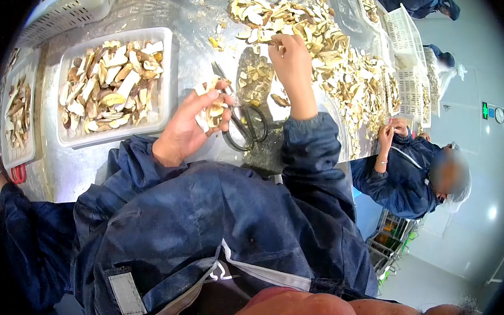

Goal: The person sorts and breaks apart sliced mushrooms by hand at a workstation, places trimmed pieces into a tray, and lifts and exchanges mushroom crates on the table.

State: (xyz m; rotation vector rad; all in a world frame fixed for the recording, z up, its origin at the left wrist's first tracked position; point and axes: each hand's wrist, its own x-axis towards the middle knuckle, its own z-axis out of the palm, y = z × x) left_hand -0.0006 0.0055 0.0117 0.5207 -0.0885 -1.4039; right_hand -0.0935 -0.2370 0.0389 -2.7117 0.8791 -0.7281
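Holds a few mushroom slices (209, 105) in the left hand (181, 127), above the counter (195, 31), with half-curled fingers. Pinches them between fingers and thumb with the left grip. Reaches with the right hand (293, 59) to the left edge of a heap (345, 76) of loose slices, with bent, bunched fingertips. Cannot tell, for the right grip, between a pinch on a slice and a bare closing of the fingers.

Between the hands, see scissors (243, 128) lying on the counter, with black handles toward the body and blades pointing away, partly hidden by the left hand. Left of that hand, see a white tray (170, 53) full of slices; farther left, a second tray (21, 157), also with slices. At the upper left, find a perforated crate (73, 17). Beyond the heap, on the right, find white baskets (412, 90). Near them, note a co-worker (400, 177) in dark blue, with both hands close together at the counter's edge.
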